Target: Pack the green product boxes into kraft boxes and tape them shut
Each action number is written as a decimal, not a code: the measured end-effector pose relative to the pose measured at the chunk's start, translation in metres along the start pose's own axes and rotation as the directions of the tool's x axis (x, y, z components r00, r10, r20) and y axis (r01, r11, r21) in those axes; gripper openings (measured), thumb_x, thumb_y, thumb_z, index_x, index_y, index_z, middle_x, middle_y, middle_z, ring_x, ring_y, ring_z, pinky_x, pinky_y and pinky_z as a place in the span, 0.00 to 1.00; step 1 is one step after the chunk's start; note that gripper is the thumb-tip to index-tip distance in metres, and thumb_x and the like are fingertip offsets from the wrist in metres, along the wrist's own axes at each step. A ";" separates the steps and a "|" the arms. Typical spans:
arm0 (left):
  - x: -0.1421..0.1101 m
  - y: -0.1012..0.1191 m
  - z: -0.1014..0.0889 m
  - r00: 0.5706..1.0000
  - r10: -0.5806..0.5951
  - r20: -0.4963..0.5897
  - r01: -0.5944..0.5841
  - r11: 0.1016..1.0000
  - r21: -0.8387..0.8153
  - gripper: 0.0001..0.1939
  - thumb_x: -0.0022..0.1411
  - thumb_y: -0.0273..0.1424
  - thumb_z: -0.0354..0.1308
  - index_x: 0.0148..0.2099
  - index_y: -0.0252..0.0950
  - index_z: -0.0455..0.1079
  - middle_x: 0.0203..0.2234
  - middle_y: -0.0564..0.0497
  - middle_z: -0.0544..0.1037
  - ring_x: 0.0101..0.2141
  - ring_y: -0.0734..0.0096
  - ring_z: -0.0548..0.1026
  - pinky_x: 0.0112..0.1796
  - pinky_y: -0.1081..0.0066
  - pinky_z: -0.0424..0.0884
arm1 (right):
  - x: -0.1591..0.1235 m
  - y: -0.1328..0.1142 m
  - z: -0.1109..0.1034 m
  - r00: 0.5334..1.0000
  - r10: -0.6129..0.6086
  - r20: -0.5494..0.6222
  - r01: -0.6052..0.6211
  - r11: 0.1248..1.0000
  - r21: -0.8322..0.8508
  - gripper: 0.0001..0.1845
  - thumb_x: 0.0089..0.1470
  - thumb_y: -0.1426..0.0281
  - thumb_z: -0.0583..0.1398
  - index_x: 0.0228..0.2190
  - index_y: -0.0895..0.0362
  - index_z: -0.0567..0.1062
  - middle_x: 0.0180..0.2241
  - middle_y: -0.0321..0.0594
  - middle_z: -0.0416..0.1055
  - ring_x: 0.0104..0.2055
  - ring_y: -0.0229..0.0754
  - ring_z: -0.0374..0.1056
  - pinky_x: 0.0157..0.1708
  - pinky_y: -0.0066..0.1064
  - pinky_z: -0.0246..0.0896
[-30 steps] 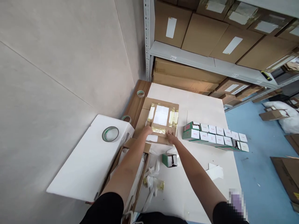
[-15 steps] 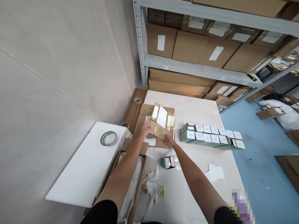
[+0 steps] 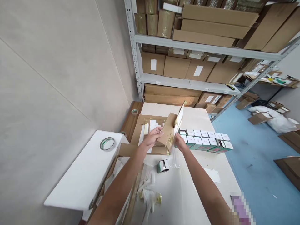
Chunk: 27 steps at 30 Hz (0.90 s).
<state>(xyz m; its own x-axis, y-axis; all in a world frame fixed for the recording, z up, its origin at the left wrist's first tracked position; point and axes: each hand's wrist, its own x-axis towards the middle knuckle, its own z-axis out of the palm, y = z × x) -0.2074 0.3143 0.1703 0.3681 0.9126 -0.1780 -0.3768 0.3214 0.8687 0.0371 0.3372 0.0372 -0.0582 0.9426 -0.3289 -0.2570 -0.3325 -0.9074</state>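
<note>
A folded piece of brown cardboard (image 3: pixel 167 130) with tape and a white label is held up between my hands over the table. At its left edge, my left hand (image 3: pixel 152 137) has its fingers closed on it. Low on the right side, my right hand (image 3: pixel 180 142) grips the same cardboard. Beneath lies another flattened cardboard sheet (image 3: pixel 137 135) with white labels and tape. A small green and white box (image 3: pixel 163 166) with raised flaps stands nearer me. Just beyond my right hand, two rows of small green and white boxes (image 3: pixel 203 141) stand together.
On the left, a white foam block (image 3: pixel 77 175) carries a tape roll (image 3: pixel 107 143). An open carton (image 3: pixel 125 150) with white wrapping sits beside my left forearm. Torn tape and plastic scraps (image 3: pixel 148 193) lie in front. Metal shelving (image 3: pixel 164 79) with cartons stands behind the table (image 3: pixel 194 184).
Both hands have lifted the cardboard and swung it to the right, turning it more edge-on. More of the sheet beneath now shows. The camera view has tilted up towards the shelves.
</note>
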 end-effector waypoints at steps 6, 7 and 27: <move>-0.057 -0.006 0.052 1.000 0.016 0.026 -0.015 1.000 -0.009 0.27 0.53 0.40 0.76 0.52 0.39 0.73 0.43 0.48 0.82 0.40 0.66 0.80 0.41 0.71 0.72 | -0.088 -0.041 -0.063 0.994 -0.106 -0.021 0.108 0.978 0.181 0.39 0.39 0.64 0.76 0.54 0.47 0.73 0.42 0.34 0.81 0.38 0.43 0.75 0.36 0.30 0.68; -0.067 -0.009 0.059 1.000 0.015 0.026 -0.015 1.000 0.025 0.27 0.54 0.40 0.76 0.52 0.39 0.73 0.44 0.47 0.82 0.40 0.65 0.80 0.41 0.70 0.72 | -0.106 -0.044 -0.076 0.992 -0.119 -0.037 0.124 0.977 0.175 0.41 0.38 0.67 0.77 0.54 0.47 0.72 0.41 0.33 0.81 0.37 0.42 0.75 0.35 0.30 0.68; -0.209 -0.241 0.185 0.901 0.149 -0.408 0.065 0.883 0.464 0.23 0.49 0.42 0.70 0.45 0.38 0.74 0.40 0.46 0.81 0.38 0.62 0.80 0.43 0.63 0.76 | -0.327 0.020 -0.235 0.970 -0.198 -0.142 0.144 0.936 -0.320 0.41 0.43 0.65 0.64 0.61 0.51 0.64 0.40 0.38 0.77 0.39 0.47 0.77 0.38 0.36 0.75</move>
<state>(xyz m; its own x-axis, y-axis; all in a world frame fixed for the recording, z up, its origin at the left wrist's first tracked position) -0.0367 -0.0005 0.0834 -0.0714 0.9729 -0.2199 0.0855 0.2256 0.9705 0.2780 0.0145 0.0649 0.1313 0.9755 -0.1767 0.0597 -0.1857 -0.9808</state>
